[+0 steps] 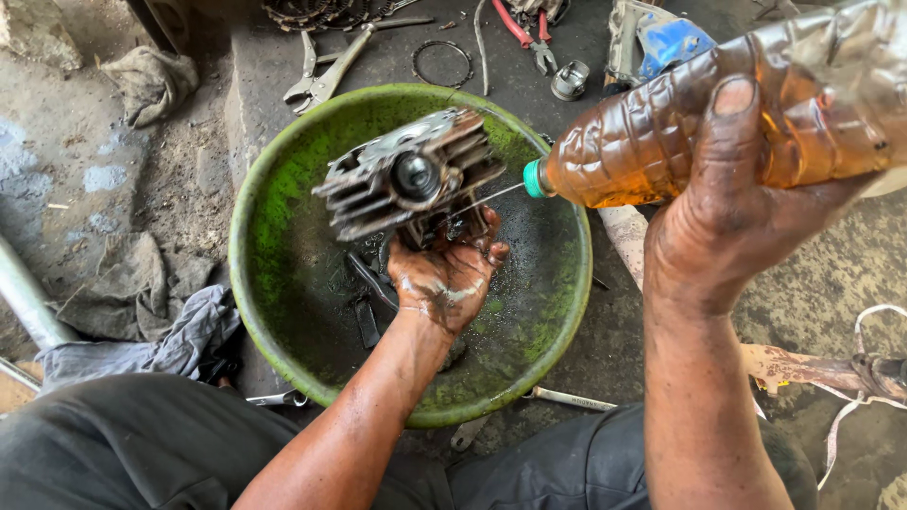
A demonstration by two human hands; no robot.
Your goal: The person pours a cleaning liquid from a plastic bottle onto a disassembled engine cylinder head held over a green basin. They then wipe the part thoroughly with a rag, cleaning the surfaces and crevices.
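My left hand (448, 274) is wet and holds a finned metal engine part (411, 175) from below, over a green basin (274, 203). My right hand (723, 203) grips a ribbed clear plastic bottle (661, 127) of amber liquid, tipped on its side. A thin stream runs from the bottle's green cap (535, 178) onto the engine part. Dark liquid and a few small metal pieces lie in the bottom of the basin.
Pliers (321, 71), red-handled cutters (524, 33), a wire ring (442, 62) and a small metal cylinder (570, 80) lie behind the basin. Dirty rags (142, 302) sit at the left. A wrench (567, 399) lies by the basin's near rim.
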